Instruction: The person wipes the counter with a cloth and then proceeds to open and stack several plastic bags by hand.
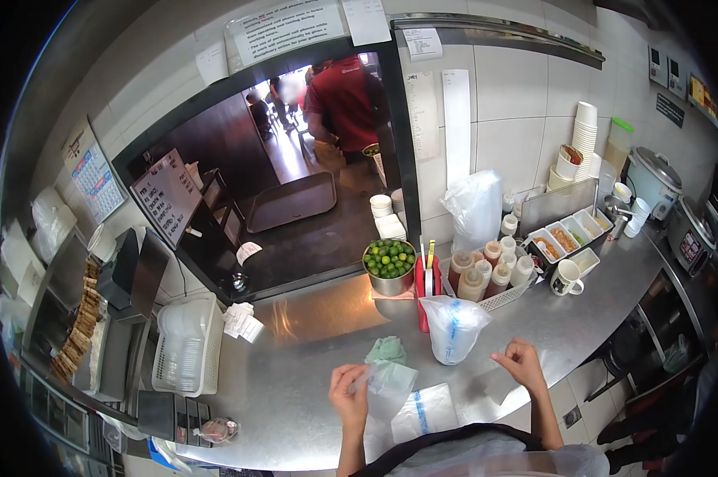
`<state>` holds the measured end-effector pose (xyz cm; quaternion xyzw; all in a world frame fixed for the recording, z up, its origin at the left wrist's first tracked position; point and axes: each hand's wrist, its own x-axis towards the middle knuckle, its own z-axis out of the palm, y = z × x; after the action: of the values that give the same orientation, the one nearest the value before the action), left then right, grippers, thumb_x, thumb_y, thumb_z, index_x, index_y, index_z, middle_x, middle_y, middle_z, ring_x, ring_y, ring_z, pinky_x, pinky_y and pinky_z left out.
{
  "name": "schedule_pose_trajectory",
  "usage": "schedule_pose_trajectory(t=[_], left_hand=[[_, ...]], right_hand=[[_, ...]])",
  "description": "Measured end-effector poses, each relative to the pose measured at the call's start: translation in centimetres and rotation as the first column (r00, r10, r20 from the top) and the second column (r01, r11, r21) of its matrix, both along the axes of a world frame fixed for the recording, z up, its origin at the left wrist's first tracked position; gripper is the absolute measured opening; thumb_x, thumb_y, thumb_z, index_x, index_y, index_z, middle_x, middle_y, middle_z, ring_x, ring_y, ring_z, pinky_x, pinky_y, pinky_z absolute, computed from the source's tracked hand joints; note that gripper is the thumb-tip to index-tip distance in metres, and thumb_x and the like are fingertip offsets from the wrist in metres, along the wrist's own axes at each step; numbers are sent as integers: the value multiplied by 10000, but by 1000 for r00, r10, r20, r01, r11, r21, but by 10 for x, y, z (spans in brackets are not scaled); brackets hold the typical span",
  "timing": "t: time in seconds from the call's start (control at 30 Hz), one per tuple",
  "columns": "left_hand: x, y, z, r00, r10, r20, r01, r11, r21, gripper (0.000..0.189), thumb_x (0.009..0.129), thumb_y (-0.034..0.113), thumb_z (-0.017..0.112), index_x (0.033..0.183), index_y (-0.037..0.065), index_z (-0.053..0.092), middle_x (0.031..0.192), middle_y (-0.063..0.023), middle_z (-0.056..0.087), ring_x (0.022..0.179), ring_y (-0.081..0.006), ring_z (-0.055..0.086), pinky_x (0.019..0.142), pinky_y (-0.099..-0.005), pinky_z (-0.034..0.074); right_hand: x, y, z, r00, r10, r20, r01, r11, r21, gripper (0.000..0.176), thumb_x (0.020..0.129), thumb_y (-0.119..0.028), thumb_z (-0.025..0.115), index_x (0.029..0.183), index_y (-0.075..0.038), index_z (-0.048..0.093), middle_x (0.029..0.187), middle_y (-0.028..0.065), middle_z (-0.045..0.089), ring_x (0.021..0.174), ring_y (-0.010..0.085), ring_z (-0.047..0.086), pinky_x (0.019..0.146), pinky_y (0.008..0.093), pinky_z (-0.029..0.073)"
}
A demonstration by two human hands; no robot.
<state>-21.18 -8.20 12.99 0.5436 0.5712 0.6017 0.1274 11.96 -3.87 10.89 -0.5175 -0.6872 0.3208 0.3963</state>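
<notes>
My left hand (349,389) is closed on the edge of a thin clear plastic bag (394,385), which hangs to its right above the steel counter. Raised to the right, my right hand (521,364) has its thumb and fingers pinched together; whether anything thin is between them I cannot make out. Under and beside the held bag lies a flat pack of plastic bags (427,413) with blue print. A crumpled green plastic bag (386,350) rests just behind. Between my hands and farther back stands a bulging plastic pack (453,327) with blue print.
Behind are a pot of green limes (389,270), a red holder (423,306), a basket of sauce bottles (491,274) and a mug (566,278). A white basket of plastic lids (186,346) stands left. Beyond the pass-through window is a person in red (343,99).
</notes>
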Motion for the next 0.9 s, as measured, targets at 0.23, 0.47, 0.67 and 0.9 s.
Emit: schedule_pose_trajectory(t=[0.23,0.47,0.67,0.9], left_hand=[[63,-6,-7,800,-436,412,534,830,-159,121,768,1,622,884,18,654,903,-75,656,879,-113,594,780,-254,467],[62,-6,14,870,-433,235,468,875,-122,75,785,57,631,840,8,646,876,-102,653,880,-179,609,786,-274,455],[54,-1,-9,906,-419,51,422,900,-108,82,784,101,639,789,20,653,828,-97,635,843,-231,583,745,-315,442],[57,0,-1,880,-463,-100,466,885,-1,94,805,99,613,772,15,637,784,-86,603,810,-226,560,711,-317,428]], right_hand=[[-94,-22,54,973,164,-160,-125,966,228,181,738,-181,701,823,-34,639,784,91,640,607,203,575,547,310,433],[-82,-18,38,949,315,16,-314,949,-42,154,781,-164,638,891,-56,636,747,109,623,629,248,595,583,321,453],[-85,-18,43,931,353,-95,-357,933,-35,202,784,-146,648,974,-78,635,747,56,628,633,161,580,588,301,444],[-70,-17,44,731,564,-384,-681,643,-351,197,799,-84,644,990,-40,624,805,15,596,725,61,512,671,241,418]])
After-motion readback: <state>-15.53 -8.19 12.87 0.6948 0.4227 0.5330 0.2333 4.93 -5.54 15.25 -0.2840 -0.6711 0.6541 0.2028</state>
